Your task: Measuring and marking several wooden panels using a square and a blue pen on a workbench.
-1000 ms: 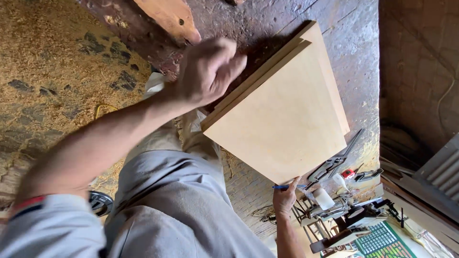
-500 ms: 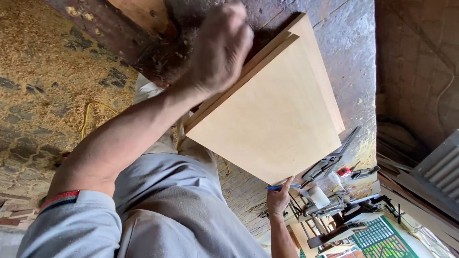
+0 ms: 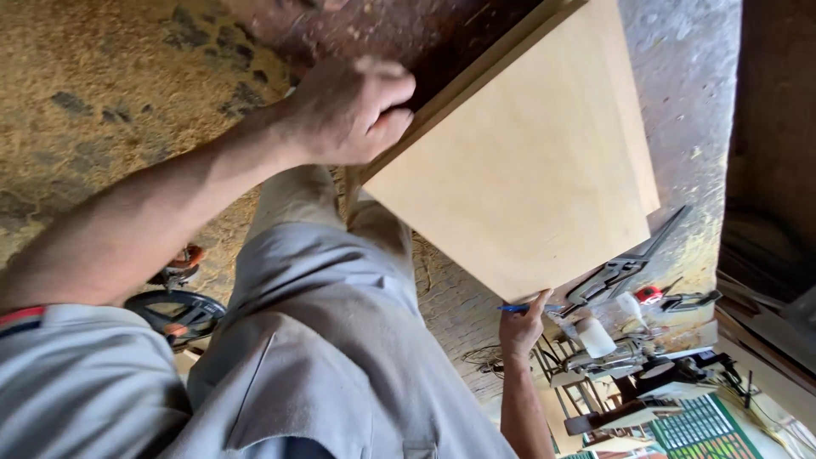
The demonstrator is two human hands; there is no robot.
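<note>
Head view: two hands steady a stack of pale plywood boards (image 3: 527, 161) on edge

The left hand (image 3: 353, 110) curls closed over the boards' upper edge, keeping them upright against the leg; the right hand (image 3: 523, 323) props the lower corner, fingers pinching a blue pen (image 3: 520, 308), so the panels stay balanced between both grips. Below lie a sawdust-strewn floor (image 3: 85, 102) and bare concrete; tools crowd a workbench (image 3: 646, 374) at lower right, and a circular saw (image 3: 174, 310) sits by the trouser leg
</note>
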